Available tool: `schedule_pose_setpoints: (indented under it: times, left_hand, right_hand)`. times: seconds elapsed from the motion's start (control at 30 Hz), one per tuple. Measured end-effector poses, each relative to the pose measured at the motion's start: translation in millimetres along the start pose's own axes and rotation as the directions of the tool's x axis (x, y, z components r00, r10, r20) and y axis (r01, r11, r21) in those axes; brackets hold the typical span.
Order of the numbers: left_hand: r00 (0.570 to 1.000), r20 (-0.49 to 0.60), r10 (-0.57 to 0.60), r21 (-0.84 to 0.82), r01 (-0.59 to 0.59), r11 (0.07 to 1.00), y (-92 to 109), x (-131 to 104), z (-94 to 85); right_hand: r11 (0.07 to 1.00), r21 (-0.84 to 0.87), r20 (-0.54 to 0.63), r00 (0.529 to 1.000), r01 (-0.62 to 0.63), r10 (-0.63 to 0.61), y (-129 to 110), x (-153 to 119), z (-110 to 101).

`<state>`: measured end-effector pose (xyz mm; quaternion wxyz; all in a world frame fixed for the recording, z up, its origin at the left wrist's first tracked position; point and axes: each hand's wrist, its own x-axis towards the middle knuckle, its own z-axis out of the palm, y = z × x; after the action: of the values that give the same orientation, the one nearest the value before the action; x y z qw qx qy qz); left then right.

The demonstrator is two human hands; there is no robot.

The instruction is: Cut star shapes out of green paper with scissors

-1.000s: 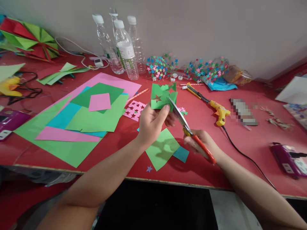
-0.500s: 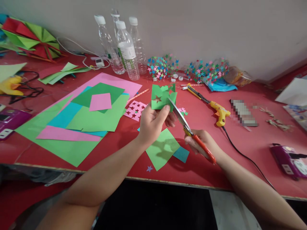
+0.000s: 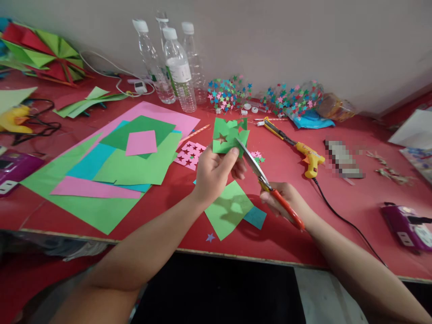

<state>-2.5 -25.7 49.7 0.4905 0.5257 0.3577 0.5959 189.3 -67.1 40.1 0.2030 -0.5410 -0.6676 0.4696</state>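
My left hand (image 3: 214,173) pinches a small piece of green paper (image 3: 231,137) that has star-shaped holes cut in it. In my right hand (image 3: 281,198) is a pair of scissors (image 3: 258,168) with red handles, its blades reaching the right side of the green paper. Under my hands lie a light green sheet (image 3: 226,216) and a blue paper piece (image 3: 256,218). A pink sheet with star holes (image 3: 189,156) is left of the green paper, and several small cut stars (image 3: 258,157) lie behind the blades. One purple star (image 3: 210,237) rests near the table's front edge.
Coloured paper sheets (image 3: 135,173) spread over the left of the red table (image 3: 175,225). Plastic bottles (image 3: 180,74) stand by the wall beside star-covered decorations (image 3: 229,94). To the right lie a yellow glue gun (image 3: 308,157), its black cord, and a purple power strip (image 3: 407,225).
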Motion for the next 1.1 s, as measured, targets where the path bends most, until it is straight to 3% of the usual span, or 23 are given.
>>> schedule_pose_setpoints:
  times: [0.5, 0.7, 0.9, 1.1]
  left_hand:
    - [1.0, -0.002, -0.014, 0.019, 0.015, 1.0, -0.3, 1.7, -2.2]
    - [0.995, -0.024, 0.092, -0.025, -0.093, 0.995, 0.8, 13.5, -15.4]
    - [1.0, 0.019, -0.001, -0.069, 0.003, 0.998, -3.0, 10.8, -13.2]
    - [1.0, 0.014, -0.012, -0.078, 0.013, 0.997, -3.0, 2.5, -5.6]
  right_hand:
    - [1.0, 0.004, -0.004, 1.0, 0.003, -0.003, -1.0, 0.6, -1.0]
    - [0.998, 0.051, 0.017, 1.0, 0.021, -0.022, 2.0, 3.8, -3.4]
    - [0.963, 0.251, 0.144, 0.98, 0.097, -0.136, 7.1, 2.1, -3.8]
    - [0.957, 0.275, 0.171, 0.975, 0.089, -0.14, 10.4, 0.5, -4.0]
